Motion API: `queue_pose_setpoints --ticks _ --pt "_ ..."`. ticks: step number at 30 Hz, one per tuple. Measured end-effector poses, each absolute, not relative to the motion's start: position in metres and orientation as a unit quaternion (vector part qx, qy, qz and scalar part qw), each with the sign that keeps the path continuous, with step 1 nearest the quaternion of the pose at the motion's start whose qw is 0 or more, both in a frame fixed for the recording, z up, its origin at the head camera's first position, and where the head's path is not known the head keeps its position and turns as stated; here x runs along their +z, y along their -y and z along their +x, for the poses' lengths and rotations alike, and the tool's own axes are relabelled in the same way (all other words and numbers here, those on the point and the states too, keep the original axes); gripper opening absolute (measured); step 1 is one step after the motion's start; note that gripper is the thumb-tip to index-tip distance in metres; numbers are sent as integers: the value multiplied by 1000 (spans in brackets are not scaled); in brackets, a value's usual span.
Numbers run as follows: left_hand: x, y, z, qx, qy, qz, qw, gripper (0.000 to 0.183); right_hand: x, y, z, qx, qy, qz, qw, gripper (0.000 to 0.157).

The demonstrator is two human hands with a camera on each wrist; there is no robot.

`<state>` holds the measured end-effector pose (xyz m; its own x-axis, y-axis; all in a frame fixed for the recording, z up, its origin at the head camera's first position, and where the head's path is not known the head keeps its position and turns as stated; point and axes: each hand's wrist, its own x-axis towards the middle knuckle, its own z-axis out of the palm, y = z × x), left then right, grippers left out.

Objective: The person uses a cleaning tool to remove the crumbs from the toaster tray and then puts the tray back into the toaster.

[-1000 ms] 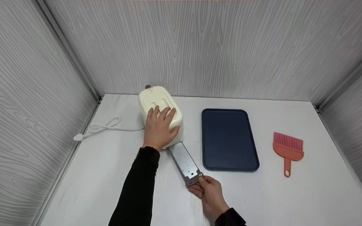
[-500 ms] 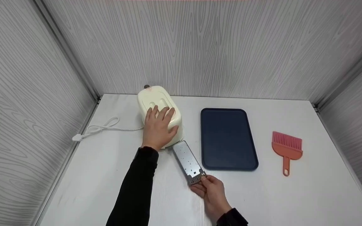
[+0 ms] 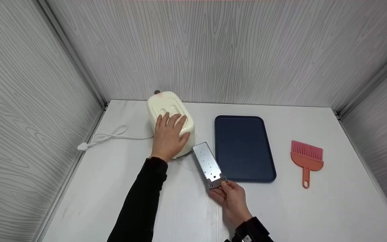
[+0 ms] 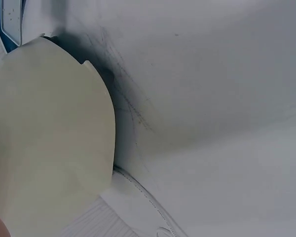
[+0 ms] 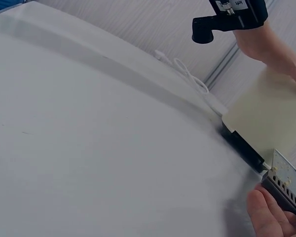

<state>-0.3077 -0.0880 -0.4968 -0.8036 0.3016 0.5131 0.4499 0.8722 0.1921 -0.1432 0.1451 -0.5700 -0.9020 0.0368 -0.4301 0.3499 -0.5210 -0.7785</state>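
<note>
A cream toaster stands at the back left of the white table, with my left hand resting spread over its top. My right hand pinches the grey slotted end of a metal crumb tray between thumb and fingers. The tray is out of the toaster, tilted, its far end just right of the toaster's front corner. Dark specks dot the tray in the head view; yellowish crumbs show on the tray in the right wrist view. The left wrist view holds mostly the toaster's cream side.
Right of the crumb tray lies a dark blue tray. Farther right is a red-orange hand brush. The toaster's white cord and plug lie to the left. Grey wood-grain walls enclose the table at the back and sides.
The crumb tray has come fully away from the toaster, moving right and up toward the blue tray in my right hand. My left hand has stayed on the toaster.
</note>
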Motion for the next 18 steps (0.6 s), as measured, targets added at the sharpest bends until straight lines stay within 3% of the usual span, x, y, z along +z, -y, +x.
queue_pose_setpoints --ticks 9,18 --pt "-494 92 -306 -183 932 -203 238 50 -567 -150 -148 -849 -474 224 62 35" --pt "-490 102 -306 -329 894 -185 241 47 -562 -156 -155 -847 -483 220 42 37"
